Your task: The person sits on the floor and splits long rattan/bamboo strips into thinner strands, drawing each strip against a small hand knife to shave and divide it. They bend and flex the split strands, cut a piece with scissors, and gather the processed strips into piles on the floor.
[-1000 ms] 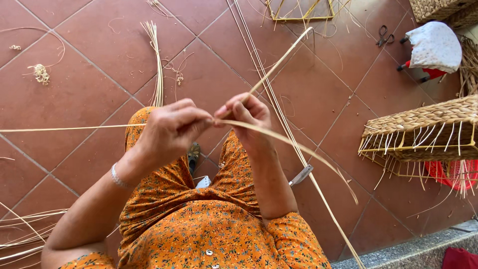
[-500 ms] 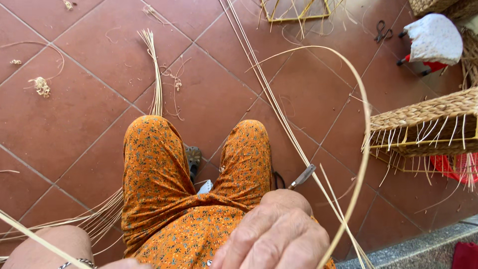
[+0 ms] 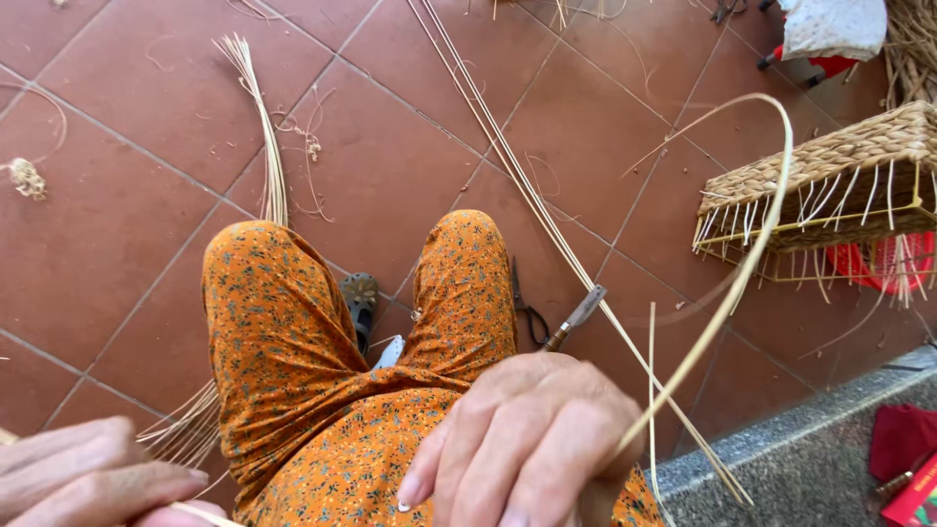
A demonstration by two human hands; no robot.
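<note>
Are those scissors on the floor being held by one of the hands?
No, the scissors lie untouched on the tiled floor beside the knee, while the right hand grips a bent reed strip.

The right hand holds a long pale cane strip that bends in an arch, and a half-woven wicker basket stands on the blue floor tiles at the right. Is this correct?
Nearly. The head view shows reddish-brown floor tiles, not blue. The right hand does hold the long pale cane strip, which arches, and the half-woven wicker basket stands at the right.

Orange trousers [image 3: 293, 371] with a small dark floral print — loose, creased cloth; both hands, left [image 3: 88, 478] and right [image 3: 527, 439], are bare.
</note>
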